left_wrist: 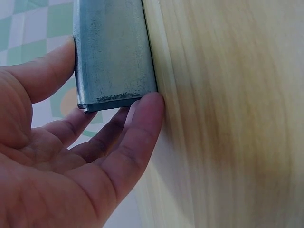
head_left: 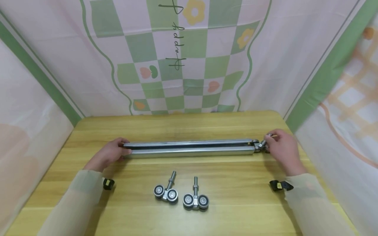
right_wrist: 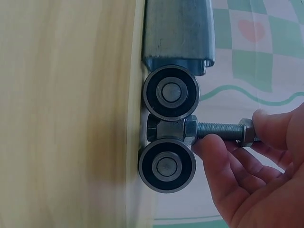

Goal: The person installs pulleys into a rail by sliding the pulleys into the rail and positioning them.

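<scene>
A long metal track [head_left: 192, 152] lies across the table with its slot facing up. My left hand [head_left: 113, 151] grips its left end; in the left wrist view the thumb lies along one side and fingertips curl at the end edge. At the opposite end, my right hand [head_left: 282, 147] pinches the threaded bolt [right_wrist: 221, 131] of a roller trolley [right_wrist: 167, 128]. One wheel [right_wrist: 171, 92] of that trolley is right at the track's open end, the other farther out. Two more roller trolleys, one [head_left: 166, 190] tilted and one [head_left: 195, 196] with its bolt pointing away, lie in front of the track.
The wooden table [head_left: 236, 209] ends at a patterned cloth backdrop [head_left: 195, 82] behind the track. Cloth walls rise at the left and right too. Black wrist straps [head_left: 277, 186] sit at both sleeves.
</scene>
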`<state>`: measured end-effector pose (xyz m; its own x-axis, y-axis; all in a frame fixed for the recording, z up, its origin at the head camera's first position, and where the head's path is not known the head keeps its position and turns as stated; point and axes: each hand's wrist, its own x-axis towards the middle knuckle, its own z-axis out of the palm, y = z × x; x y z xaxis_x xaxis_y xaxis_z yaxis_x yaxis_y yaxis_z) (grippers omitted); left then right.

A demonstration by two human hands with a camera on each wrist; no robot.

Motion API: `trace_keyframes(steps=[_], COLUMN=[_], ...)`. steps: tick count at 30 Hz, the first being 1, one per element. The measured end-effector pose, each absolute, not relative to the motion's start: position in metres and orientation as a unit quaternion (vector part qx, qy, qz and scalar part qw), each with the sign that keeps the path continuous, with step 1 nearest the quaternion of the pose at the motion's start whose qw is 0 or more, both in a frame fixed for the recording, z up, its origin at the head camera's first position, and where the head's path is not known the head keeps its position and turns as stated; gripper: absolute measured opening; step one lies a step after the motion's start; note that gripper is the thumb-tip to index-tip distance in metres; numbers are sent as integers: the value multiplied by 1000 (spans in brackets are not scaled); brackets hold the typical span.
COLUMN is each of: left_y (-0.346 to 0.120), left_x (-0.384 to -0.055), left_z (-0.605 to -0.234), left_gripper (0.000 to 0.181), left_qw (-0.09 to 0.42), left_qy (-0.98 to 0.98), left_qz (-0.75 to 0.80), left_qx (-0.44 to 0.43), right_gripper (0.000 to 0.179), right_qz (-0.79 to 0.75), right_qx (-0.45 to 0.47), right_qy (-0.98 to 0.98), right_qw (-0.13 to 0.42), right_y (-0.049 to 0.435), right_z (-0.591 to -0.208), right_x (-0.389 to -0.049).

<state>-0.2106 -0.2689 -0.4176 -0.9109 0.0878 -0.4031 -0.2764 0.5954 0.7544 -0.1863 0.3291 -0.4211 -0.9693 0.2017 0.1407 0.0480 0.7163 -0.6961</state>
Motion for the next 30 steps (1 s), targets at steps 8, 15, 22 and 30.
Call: trace_keyframes(steps=[8,15,22,30], left_y=[-268,-269,-269,-269], left_x=[-211,-210,-210,-210], left_z=[-417,-417,-417,-418], left_gripper=[54,55,54,55], left_qw=[206,205,203,204], left_qy=[869,870,868,867], left_qz=[446,444,448,452], left_qx=[-57,-61,-59,-57], right_gripper=[28,28,27,28], right_qz=[360,385,383,387], right_qx=[-74,-66,-58,-41], right_qy=[-925,-916,-917,-917], right_qw=[98,95,97,88], right_y=[323,320,313,305], right_z=[-418,-418,-418,-419], right_x=[-186,-185,-185,-185])
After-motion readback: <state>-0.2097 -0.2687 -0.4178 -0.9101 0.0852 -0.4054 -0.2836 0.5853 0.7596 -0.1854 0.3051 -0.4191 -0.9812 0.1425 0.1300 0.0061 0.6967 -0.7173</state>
